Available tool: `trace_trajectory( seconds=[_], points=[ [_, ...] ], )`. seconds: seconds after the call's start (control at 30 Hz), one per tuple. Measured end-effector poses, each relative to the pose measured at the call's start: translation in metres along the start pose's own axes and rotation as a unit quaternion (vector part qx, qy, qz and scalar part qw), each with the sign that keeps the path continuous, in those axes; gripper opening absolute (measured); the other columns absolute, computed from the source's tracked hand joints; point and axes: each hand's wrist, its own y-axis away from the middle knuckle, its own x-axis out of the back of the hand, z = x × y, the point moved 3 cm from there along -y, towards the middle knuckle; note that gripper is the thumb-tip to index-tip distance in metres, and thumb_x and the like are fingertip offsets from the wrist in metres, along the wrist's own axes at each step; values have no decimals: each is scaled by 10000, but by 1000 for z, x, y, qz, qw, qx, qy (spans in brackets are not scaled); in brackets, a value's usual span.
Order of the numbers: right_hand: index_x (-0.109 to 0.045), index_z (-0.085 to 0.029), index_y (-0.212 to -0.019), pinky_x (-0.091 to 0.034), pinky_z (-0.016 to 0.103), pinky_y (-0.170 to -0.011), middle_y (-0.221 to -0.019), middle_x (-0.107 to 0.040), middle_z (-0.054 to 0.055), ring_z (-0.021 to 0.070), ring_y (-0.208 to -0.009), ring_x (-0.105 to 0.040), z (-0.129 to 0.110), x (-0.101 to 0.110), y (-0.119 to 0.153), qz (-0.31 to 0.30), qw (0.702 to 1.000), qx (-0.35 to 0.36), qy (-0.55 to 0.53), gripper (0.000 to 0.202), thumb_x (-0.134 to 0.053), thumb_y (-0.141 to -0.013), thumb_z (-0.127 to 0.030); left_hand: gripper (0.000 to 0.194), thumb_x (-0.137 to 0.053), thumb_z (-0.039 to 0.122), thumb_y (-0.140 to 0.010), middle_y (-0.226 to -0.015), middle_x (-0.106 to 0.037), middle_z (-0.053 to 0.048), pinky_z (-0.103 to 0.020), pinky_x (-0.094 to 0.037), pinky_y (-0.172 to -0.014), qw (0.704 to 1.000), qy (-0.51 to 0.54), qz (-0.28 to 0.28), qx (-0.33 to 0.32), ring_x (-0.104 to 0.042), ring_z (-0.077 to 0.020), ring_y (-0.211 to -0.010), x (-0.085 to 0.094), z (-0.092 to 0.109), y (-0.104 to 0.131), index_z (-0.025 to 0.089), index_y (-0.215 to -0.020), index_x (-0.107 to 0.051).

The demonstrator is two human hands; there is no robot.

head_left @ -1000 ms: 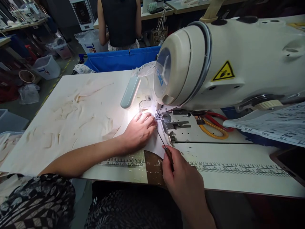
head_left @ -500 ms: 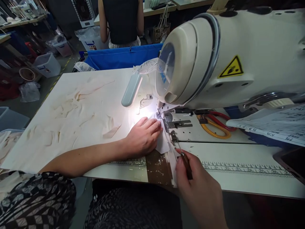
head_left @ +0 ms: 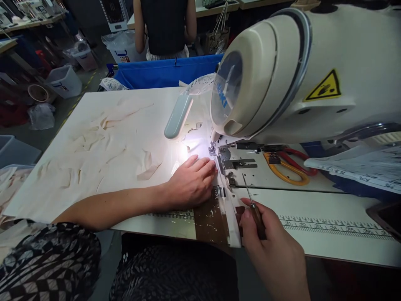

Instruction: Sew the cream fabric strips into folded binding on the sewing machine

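My left hand (head_left: 193, 180) lies flat, fingers stretched forward, pressing white fabric (head_left: 198, 147) beside the presser foot (head_left: 212, 149) of a sewing machine (head_left: 263, 75). Much of that fabric is hidden under the hand or washed out by the lamp. A narrow white strip (head_left: 232, 223) runs from the table's front edge past a small metal guide (head_left: 221, 192) towards the needle. In my right hand (head_left: 272, 242) is an awl (head_left: 257, 219), its dark handle gripped between thumb and fingers. The awl's thin metal point angles up and forward, just right of the strip.
Orange- and red-handled scissors (head_left: 290, 169) lie right of the needle, near printed paper (head_left: 360, 165). Cream fabric pieces (head_left: 115, 146) spread over the left tabletop. A grey-green bar (head_left: 178, 117) stands left of the machine head. Behind a blue cloth bin (head_left: 166, 73) is a person (head_left: 166, 27).
My right hand has moved right with the awl, whose tip has come away from the metal guide. The fabric corner that showed below my left hand has gone from sight. The view has shifted slightly.
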Motion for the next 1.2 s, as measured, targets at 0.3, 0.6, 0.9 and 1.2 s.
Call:
trace_trajectory(
  seconds=[0.3, 0.6, 0.9, 1.2],
  points=[
    [-677, -187, -1098, -592, 325, -678, -933, -784, 89, 265, -849, -763, 1, 1, 2, -16, 997, -69, -39, 386, -483, -915, -466, 444, -290, 236, -1025, -1346, -578, -204, -439, -440, -1061, 1000, 9, -5, -6, -533, -294, -1232, -1, -1, -1, 9, -1263, -589],
    [-588, -236, -1309, -578, 340, -659, -1050, -745, 91, 264, -871, -733, 0, -2, 13, 19, 981, -134, -141, 502, -576, -910, -541, 407, -332, 228, -1014, -1331, -577, -216, -419, -456, -1000, 999, 19, -30, 2, -533, -298, -1226, -1, -3, -3, 16, -1212, -617],
    [-659, -194, -1096, -530, 233, -695, -905, -694, 35, 154, -780, -682, -38, -15, -7, 68, 980, 173, -79, 192, -510, -990, -253, 350, -350, 242, -995, -1150, -624, -169, -384, -451, -797, 998, 39, -30, 35, -557, -263, -1016, -4, -16, -10, 102, -978, -671],
    [-680, -125, -1067, -412, 224, -505, -888, -730, 43, 124, -648, -654, -53, -32, -28, 119, 955, 259, 89, 217, -485, -1002, -193, 350, -348, 198, -1000, -1119, -623, -157, -372, -452, -791, 997, 49, -40, 41, -546, -244, -1005, -9, -21, -11, 114, -929, -680]
  ],
)
